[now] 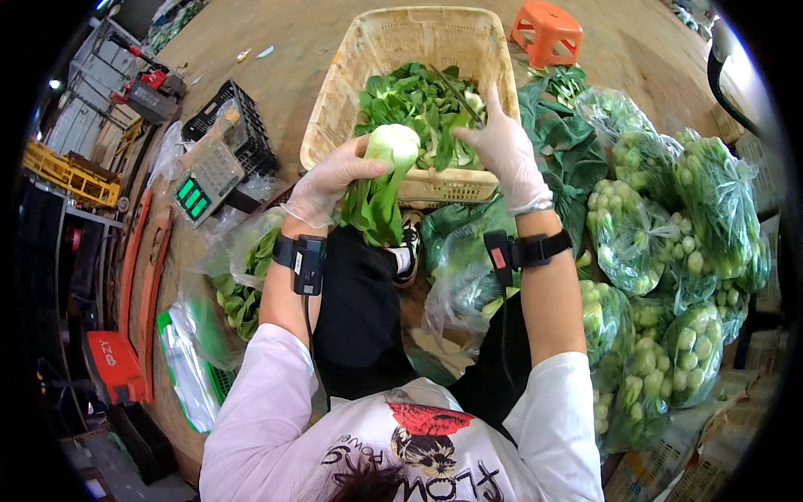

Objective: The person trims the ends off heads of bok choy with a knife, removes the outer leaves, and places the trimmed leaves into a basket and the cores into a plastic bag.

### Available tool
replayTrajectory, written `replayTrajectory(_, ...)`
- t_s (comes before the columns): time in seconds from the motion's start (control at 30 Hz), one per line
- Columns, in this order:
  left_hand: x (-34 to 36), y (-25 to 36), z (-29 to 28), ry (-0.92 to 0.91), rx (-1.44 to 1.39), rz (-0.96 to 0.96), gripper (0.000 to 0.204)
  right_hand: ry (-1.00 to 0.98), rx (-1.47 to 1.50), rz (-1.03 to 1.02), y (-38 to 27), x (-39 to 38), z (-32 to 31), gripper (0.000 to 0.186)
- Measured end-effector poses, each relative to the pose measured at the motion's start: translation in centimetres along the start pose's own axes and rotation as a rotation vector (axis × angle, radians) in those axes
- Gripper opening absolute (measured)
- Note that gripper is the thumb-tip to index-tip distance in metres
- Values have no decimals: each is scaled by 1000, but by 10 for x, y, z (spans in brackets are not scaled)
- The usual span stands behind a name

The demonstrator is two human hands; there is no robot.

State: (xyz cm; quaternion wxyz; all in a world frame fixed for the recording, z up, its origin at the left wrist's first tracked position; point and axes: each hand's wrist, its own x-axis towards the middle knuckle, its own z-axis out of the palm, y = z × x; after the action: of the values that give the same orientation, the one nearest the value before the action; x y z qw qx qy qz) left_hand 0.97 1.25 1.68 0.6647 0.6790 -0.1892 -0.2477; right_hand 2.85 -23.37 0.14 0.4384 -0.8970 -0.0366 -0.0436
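Note:
My left hand (330,182), in a thin whitish glove, is closed round a head of bok choy (391,149). Its pale base points up and the green leaves hang down over the near edge of a yellowish plastic crate (401,38). Above the crate's right side is my gloved right hand (508,159), gripping a knife (456,92) with a thin dark blade slanting away to the far left; its handle is hidden in the hand. Loose green leaves and bok choy pieces (410,109) lie in the crate below.
Clear bags of bok choy (644,243) are piled at right, beside dark green cloth (569,142). An orange stool (548,33) stands behind the crate. At left are a scale (205,180), a black crate (247,125), a red pallet jack (117,364) and bagged greens (238,305).

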Motion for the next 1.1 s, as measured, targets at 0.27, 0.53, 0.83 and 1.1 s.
replayTrajectory(0.27, -10, 8, 19, 100, -815, -49, 50, -83, 219, 121, -28, -22, -11, 37)
replayTrajectory(0.53, 10, -12, 5, 112, -31, 102, 59, 335, -375, -571, -33, -41, 22, 13)
replayTrajectory(0.83, 9, 4, 27, 211, 49, 102, 57, 150, -573, -218, -16, -25, 16, 12)
replayTrajectory(1.1, 1, 1, 12, 348, -219, 96, 45, -78, -629, 213, 39, 0, 6, 30)
